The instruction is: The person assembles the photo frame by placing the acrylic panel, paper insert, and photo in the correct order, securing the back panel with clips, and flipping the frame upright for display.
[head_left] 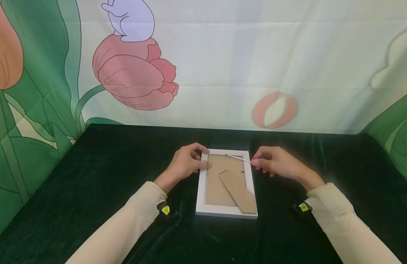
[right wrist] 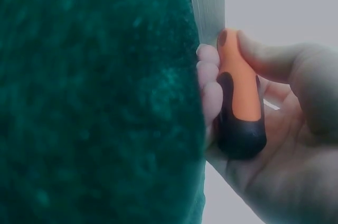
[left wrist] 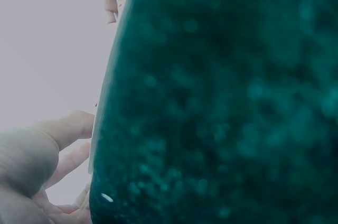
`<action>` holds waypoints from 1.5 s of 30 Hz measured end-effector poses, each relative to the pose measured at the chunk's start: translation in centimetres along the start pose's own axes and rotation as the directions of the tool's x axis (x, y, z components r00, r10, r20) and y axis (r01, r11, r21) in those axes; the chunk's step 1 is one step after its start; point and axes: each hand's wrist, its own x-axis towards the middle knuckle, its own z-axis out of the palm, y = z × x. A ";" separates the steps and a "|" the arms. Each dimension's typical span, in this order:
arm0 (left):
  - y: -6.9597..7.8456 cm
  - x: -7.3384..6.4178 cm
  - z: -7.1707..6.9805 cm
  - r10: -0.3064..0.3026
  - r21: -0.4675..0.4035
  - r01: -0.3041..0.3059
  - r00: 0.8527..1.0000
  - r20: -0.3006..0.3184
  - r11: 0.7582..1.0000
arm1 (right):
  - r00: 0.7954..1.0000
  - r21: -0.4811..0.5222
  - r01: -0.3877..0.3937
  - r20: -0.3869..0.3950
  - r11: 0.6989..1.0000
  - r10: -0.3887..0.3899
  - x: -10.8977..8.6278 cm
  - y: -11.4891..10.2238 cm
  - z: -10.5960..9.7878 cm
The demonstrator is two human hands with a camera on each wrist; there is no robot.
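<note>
A white picture frame [head_left: 200, 192] lies back side up on the dark green cloth, its tan backing board [head_left: 218, 194] showing. The board's easel stand [head_left: 241, 196] slants down to the lower right corner. At the upper left edge, my left hand [head_left: 187, 160] grips the frame, thumb over the side and a finger at the corner. My right hand [head_left: 277, 161] holds a screwdriver [right wrist: 245, 92] by its orange and black handle, beyond the frame's right edge. Its metal shaft [head_left: 239, 158] crosses the right border, with the tip at the inner top edge of the frame.
Dark green velvety cloth [head_left: 124, 157] covers the table. Behind it hangs a pale curtain [head_left: 223, 66] printed with flowers and leaves. A small dark metal tab [head_left: 242, 171] sits at the backing's right edge. Straps with yellow-marked devices circle both wrists.
</note>
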 end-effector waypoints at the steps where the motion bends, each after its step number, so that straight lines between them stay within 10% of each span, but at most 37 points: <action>1: 0.0 0.0 0.0 -0.001 0.000 0.001 1.000 -0.001 1.000 | 1.000 0.001 0.000 0.001 1.000 0.000 0.0 0.0 0.0; 45: 0.3 -0.1 0.0 -0.006 0.007 0.006 1.000 -0.004 1.000 | 0.985 -0.050 0.023 0.170 0.998 -0.014 1.3 -0.8 -1.3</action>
